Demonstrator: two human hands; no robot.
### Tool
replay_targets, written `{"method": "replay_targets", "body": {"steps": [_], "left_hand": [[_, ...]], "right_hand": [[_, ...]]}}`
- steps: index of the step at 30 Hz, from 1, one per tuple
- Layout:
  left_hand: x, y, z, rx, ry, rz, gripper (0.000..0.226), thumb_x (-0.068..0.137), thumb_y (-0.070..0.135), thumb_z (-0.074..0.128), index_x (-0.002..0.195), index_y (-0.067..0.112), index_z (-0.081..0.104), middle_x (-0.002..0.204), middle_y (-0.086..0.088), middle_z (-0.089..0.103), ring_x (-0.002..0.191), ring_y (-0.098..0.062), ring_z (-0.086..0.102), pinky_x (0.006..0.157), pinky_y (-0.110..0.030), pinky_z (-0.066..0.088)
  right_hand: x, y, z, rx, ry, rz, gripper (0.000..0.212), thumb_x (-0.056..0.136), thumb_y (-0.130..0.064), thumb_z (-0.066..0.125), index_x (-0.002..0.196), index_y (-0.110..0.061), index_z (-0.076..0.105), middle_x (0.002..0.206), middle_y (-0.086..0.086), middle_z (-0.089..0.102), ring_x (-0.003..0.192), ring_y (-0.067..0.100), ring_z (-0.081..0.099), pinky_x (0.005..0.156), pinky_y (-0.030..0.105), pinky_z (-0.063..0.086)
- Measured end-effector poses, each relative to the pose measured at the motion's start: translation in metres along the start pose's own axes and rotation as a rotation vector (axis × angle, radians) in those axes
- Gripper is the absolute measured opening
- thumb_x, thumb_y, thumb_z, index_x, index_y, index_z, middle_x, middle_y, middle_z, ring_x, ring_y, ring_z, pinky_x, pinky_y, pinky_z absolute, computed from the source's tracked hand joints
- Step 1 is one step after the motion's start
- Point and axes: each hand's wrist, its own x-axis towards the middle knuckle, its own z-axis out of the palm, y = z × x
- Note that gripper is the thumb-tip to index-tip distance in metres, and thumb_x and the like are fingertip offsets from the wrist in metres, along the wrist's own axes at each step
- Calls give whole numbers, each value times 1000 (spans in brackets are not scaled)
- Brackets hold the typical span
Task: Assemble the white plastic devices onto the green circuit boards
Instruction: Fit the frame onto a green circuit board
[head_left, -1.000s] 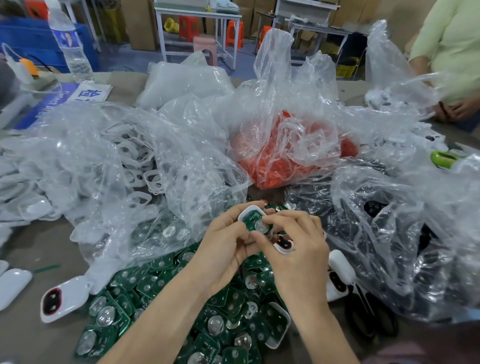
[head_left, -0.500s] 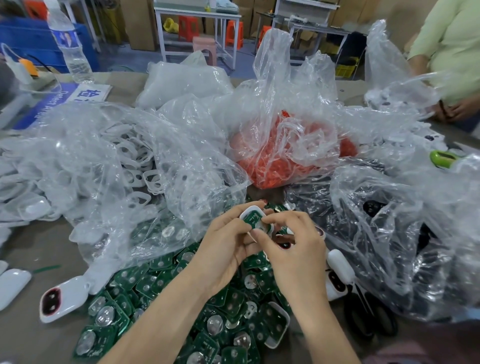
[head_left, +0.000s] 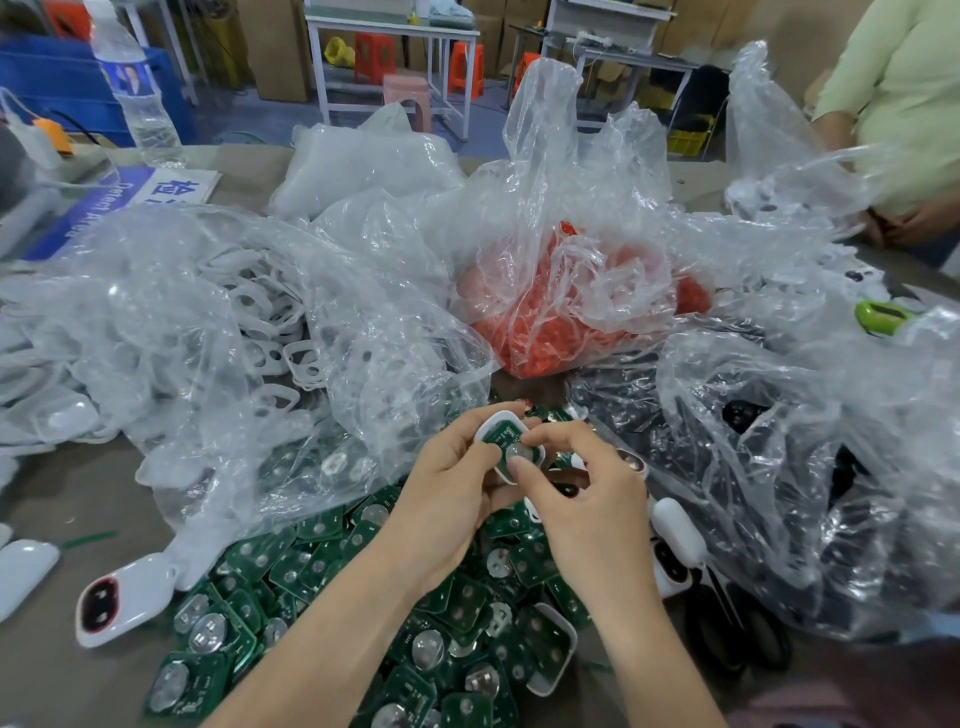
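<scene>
Head view: left hand (head_left: 447, 488) grips the white shell (head_left: 487, 423) by its rim, above the pile (head_left: 322, 566) on the counter (head_left: 62, 499); right hand (head_left: 582, 493) pinches the board (head_left: 503, 432) seated in it. Both look light and stiff; shell likely slippery, so hold edges, not components.

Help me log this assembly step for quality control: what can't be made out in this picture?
Head view only:
- Whether the green board is fully seated in the white shell: right hand fingertips cover its lower end, left hand hides the underside.
- Black parts in the right bag: crumpled plastic blurs them.
- Sign at far left: text cut off by bags.
</scene>
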Motion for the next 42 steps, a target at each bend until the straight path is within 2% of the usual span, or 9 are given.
{"method": "replay_targets", "body": {"steps": [4,8,13,16,20,26,29,35,42], "left_hand": [[0,-2,1,35,-15,18,45,100,-5,35,109,22,70,106,-6,72,97,-18,69,75,-25,56],[0,-3,1,94,-31,35,42,101,-4,33,115,21,64,98,-4,74,91,-15,71,76,-26,57],[-2,-2,2,180,-9,80,33,100,-3,40,110,17,66,103,-7,73,95,-20,71,77,-26,58],[-2,1,-1,277,16,129,33,98,-4,48,101,20,70,93,0,76,85,-15,73,71,-21,57],[-3,3,-2,223,-3,115,22,96,2,55,100,16,71,90,-5,76,86,-19,74,72,-23,58],[-2,-1,-2,190,42,106,14,95,1,57,97,9,68,98,-14,72,84,-25,74,71,-27,59],[-3,-1,0,198,49,111,13,95,2,56,96,9,67,99,-12,70,83,-24,74,70,-27,59],[-2,0,-2,272,13,109,14,94,0,58,101,8,66,105,-16,67,84,-23,74,72,-27,59],[-3,1,-2,235,-19,79,16,94,-4,55,99,7,65,93,-10,74,84,-23,74,70,-26,59]], "right_hand": [[0,0,-2,124,-16,74,22,80,-18,75,81,-37,64,81,-22,66,83,2,61,72,16,43],[2,1,-3,352,-19,171,31,78,-10,76,87,-36,62,79,-10,72,74,5,68,63,12,48],[7,8,-5,479,-13,296,24,77,-7,77,80,-30,71,85,0,74,84,17,71,78,34,55],[7,9,-6,477,-27,288,18,79,-6,75,80,-24,73,83,0,74,81,16,70,75,30,54],[9,7,-12,513,-40,260,19,79,-3,74,80,-22,73,80,0,74,75,13,70,68,20,54],[11,7,-13,483,-110,300,12,80,-7,75,84,-19,74,79,1,74,73,11,68,74,30,55],[12,8,-14,439,-127,282,11,82,-10,73,83,-21,74,76,-2,74,69,6,66,70,25,50],[13,11,-14,258,-126,181,11,85,-16,71,79,-26,70,73,-6,71,68,5,63,71,26,51],[14,12,-20,372,-193,246,8,81,-12,74,80,-19,73,75,-1,74,70,8,67,67,21,52]]}}
